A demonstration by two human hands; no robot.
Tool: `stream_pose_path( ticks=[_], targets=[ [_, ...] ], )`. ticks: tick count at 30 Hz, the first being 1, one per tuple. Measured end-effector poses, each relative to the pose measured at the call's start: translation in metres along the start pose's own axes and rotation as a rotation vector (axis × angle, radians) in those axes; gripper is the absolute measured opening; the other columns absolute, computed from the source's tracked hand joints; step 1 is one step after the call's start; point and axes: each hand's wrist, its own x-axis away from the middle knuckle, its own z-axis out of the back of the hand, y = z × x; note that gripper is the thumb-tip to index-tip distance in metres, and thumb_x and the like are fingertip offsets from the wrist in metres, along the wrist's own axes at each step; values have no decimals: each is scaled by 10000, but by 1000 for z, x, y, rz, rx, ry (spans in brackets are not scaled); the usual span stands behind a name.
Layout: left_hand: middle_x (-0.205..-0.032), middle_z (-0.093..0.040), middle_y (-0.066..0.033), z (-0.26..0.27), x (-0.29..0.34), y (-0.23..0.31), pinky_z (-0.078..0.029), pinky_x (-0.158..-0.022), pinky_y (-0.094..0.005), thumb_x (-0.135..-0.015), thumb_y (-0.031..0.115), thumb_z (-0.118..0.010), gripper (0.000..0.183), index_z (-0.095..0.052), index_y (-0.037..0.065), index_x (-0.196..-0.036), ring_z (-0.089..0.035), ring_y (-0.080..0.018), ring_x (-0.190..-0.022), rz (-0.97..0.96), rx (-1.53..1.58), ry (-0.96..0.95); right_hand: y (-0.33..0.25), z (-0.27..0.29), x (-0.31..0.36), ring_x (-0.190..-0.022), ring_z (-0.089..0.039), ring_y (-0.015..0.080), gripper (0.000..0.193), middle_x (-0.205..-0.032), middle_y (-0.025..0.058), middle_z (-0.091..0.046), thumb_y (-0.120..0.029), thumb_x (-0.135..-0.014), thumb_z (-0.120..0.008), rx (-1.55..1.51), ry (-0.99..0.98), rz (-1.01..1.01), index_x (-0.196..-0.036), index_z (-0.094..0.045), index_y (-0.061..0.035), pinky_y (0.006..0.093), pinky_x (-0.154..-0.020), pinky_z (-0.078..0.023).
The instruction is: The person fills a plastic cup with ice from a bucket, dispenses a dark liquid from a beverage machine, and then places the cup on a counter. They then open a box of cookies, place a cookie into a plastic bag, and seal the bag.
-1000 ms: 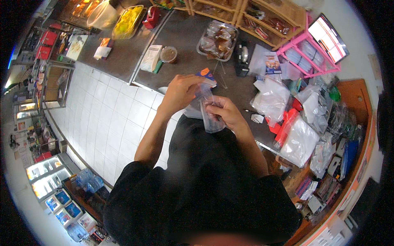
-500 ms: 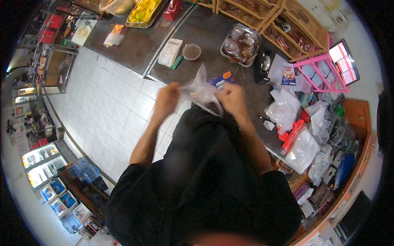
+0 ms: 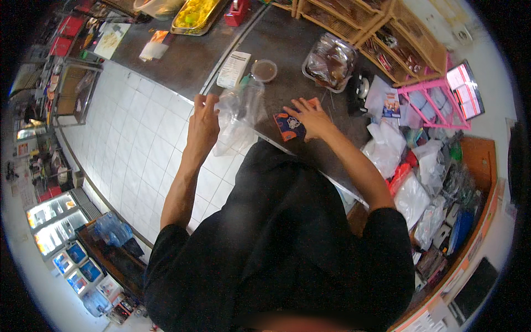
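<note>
My left hand point(image 3: 204, 126) is raised beside the counter's edge, its fingers curled at the side of a clear, thin plastic bag point(image 3: 239, 113). The bag hangs loose and see-through, partly over the counter and partly over the floor tiles. My right hand point(image 3: 311, 118) lies with fingers spread on an orange and dark blue printed packet point(image 3: 287, 128) near the counter's front edge. The hand covers the packet's middle. Beyond the bag stand a round lidded tub of brown sauce point(image 3: 264, 71) and a printed paper slip point(image 3: 234, 69).
A foil tray of bagged brown food point(image 3: 329, 62) stands farther back, beside wicker shelves point(image 3: 395, 44). White plastic bags point(image 3: 384, 146) pile up at the right, near a pink rack point(image 3: 437, 102). At the far left are a tray of yellow food point(image 3: 194, 15) and a red tape dispenser point(image 3: 235, 13).
The bag, bunched between both hands before, now hangs loose at the left. My left hand has moved left; my right hand has let go of the bag and come down on the packet.
</note>
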Motion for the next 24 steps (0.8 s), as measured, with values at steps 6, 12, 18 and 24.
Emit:
stream_pose_path(
  ticks=[6,12,18,24],
  targets=[
    [-1076,-605,-201,-51,-28,40,-496,-728,-545,-956,202,-635,193,-694,42,-866,-631,-442,-796,-538,-400,-86,13,-50,-11,-1463,-362,342,1298,-1564,146,-386,-296,-547,-966,-19,-7,-146,-1616,-234,-361,688,-1178,-226],
    [-729,-642,-65,-89,-31,106,-458,-671,-343,-1024,179,-573,204,-704,23,-1018,-616,-220,-727,-84,602,-362,40,56,107,-1308,-494,453,1213,-1391,239,-500,-304,-555,-902,-516,387,-530,-1608,-305,-223,527,-1102,-431],
    [-823,-619,-62,-95,-28,137,-438,-778,-298,-1067,151,-486,274,-619,0,-1253,-587,-143,-832,173,1416,-637,4,162,152,-1403,-444,365,1190,-1502,223,-448,-236,-602,-927,-643,1019,-155,-1589,-285,-61,400,-1179,-343],
    [-1429,-572,-130,-96,-36,137,-467,-1080,-423,-1062,294,-522,474,-485,76,-1481,-574,-267,-1282,307,1519,-490,-22,95,134,-1394,-434,394,1192,-1500,214,-430,-228,-606,-914,-732,750,-128,-1599,-265,-116,466,-1165,-356]
  ],
)
